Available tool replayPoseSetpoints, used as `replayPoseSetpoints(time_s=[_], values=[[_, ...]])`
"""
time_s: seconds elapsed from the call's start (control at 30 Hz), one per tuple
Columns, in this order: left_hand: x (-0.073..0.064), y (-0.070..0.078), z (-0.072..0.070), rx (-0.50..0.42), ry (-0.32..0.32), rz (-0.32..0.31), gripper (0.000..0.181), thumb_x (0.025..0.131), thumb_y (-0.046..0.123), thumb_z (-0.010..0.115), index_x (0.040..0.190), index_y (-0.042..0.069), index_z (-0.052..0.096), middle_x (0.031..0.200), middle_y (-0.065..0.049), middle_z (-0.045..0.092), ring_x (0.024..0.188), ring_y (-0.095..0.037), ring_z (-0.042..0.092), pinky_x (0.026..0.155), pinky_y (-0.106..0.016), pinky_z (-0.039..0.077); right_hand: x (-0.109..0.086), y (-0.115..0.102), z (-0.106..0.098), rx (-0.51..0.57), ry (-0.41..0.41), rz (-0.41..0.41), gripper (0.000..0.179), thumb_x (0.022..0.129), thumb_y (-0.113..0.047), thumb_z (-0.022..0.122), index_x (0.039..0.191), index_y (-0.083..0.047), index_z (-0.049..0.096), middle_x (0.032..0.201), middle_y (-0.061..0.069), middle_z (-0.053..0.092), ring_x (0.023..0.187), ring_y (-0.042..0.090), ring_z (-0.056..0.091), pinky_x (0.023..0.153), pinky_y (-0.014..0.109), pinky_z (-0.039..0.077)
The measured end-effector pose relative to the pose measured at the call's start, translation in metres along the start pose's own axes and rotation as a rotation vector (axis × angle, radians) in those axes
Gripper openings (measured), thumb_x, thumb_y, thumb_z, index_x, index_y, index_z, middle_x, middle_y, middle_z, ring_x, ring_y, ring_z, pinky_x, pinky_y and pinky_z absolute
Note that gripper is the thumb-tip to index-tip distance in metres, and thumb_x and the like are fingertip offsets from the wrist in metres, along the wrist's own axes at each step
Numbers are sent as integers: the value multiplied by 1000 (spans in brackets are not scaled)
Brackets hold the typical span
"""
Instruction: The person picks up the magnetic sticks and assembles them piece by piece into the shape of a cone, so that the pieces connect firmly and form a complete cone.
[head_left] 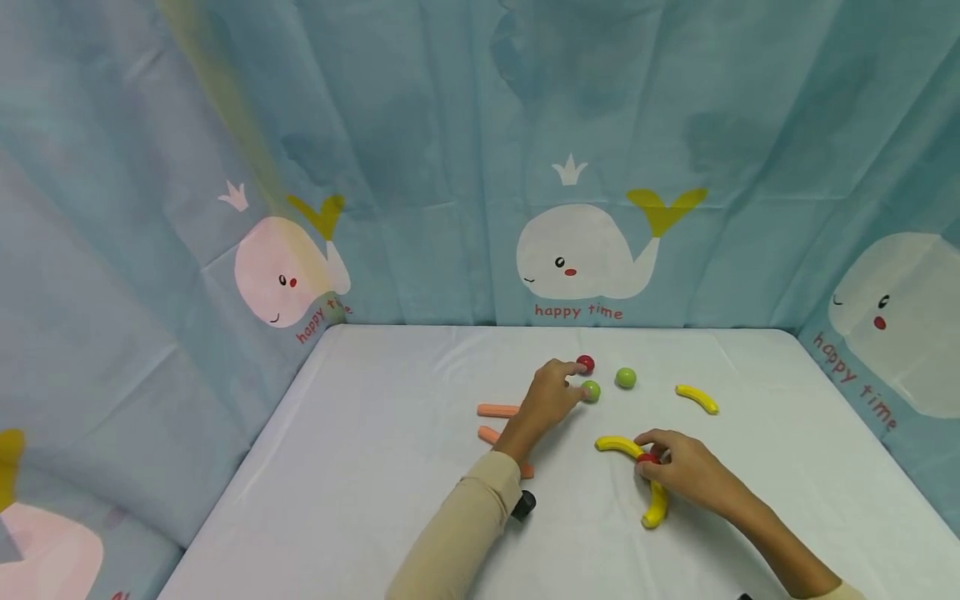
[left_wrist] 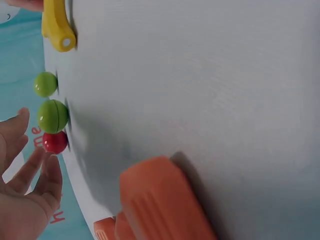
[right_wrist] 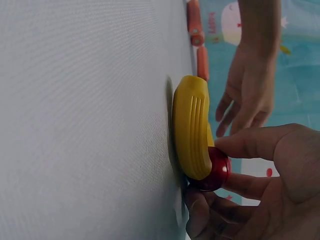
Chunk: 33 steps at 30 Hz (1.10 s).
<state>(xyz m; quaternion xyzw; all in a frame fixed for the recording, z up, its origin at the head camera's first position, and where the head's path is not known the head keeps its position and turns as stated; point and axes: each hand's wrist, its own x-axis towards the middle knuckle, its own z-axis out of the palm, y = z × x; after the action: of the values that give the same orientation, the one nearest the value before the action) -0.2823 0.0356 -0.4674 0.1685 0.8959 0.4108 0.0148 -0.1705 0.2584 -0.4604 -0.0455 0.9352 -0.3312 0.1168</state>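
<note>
One banana [head_left: 656,505] — lengthwise toward right hand [head_left: 686,473].

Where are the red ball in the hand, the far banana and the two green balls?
red ball [right_wrist: 216,172], right wrist view, its round side
far banana [head_left: 697,398], head view, its middle
green balls [head_left: 626,377] [head_left: 592,391], head view, their tops

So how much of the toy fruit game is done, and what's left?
Nothing looks sorted yet: the toys lie scattered on the white table. In hand now: the right hand pinches a red ball beside a yellow banana, and the left hand reaches for another red ball and a green ball. Untouched: a second green ball, a far banana and the orange sticks.
</note>
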Motion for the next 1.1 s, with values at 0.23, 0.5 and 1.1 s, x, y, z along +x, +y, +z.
replayPoseSetpoints(time_s=[0.23,0.5,1.1], values=[[5,3,6,112,-50,-34,49,98,23,79,145,21,67,147,-2,65,140,-20,57,116,-38,47,-1,-2,2,16,6,-19,43,95,-21,77,132,-2,68,99,6,65,85,21,58,71,35,52],[8,6,12,270,-77,-25,41,98,23,78,139,23,72,138,6,71,125,-13,63,113,-32,49,0,-1,3,7,17,-22,42,94,-21,77,131,-3,68,98,6,65,86,21,58,71,35,52],[-1,-1,14,216,-67,-47,43,100,22,76,143,19,70,118,-1,68,98,-12,54,90,-24,53,0,0,3,11,18,-6,43,94,-22,77,131,-3,69,99,6,65,86,21,58,71,35,51]])
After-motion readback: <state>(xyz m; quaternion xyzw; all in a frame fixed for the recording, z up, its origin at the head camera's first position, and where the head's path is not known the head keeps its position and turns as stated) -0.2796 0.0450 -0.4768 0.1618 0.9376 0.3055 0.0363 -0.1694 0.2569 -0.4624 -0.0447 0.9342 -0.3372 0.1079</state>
